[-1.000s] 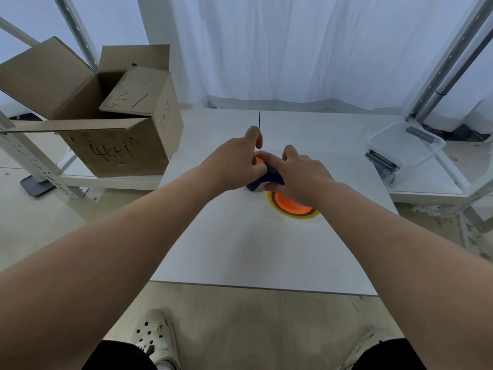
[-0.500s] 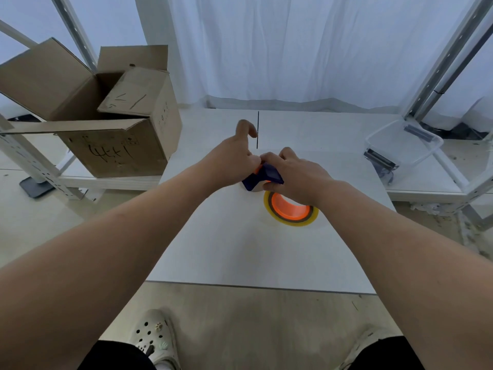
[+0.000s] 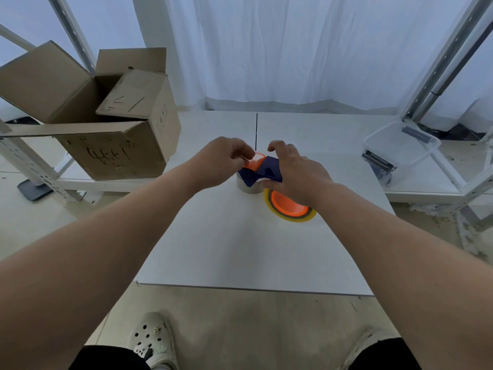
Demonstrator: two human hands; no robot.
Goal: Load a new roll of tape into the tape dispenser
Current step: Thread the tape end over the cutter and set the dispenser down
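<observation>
A dark blue tape dispenser (image 3: 262, 170) with an orange front part (image 3: 255, 161) is held just above a pale roll of tape (image 3: 249, 186) that stands on the white table (image 3: 240, 249). My left hand (image 3: 222, 161) pinches the orange end with thumb and fingers. My right hand (image 3: 296, 172) grips the blue body from the right, thumb underneath. Partly hidden under my right wrist, a second roll with a yellowish rim and an orange core (image 3: 289, 205) lies flat on the table.
An open cardboard box (image 3: 106, 124) stands on a shelf to the left. A clear plastic tub (image 3: 400, 148) sits on a low shelf to the right. White curtains hang behind. Metal rack posts (image 3: 437, 68) rise at both sides. My shoes show below.
Both hands have lifted and turned the dispenser, so its orange end and the pale roll under it are now visible. My left fingers have closed onto the orange part.
</observation>
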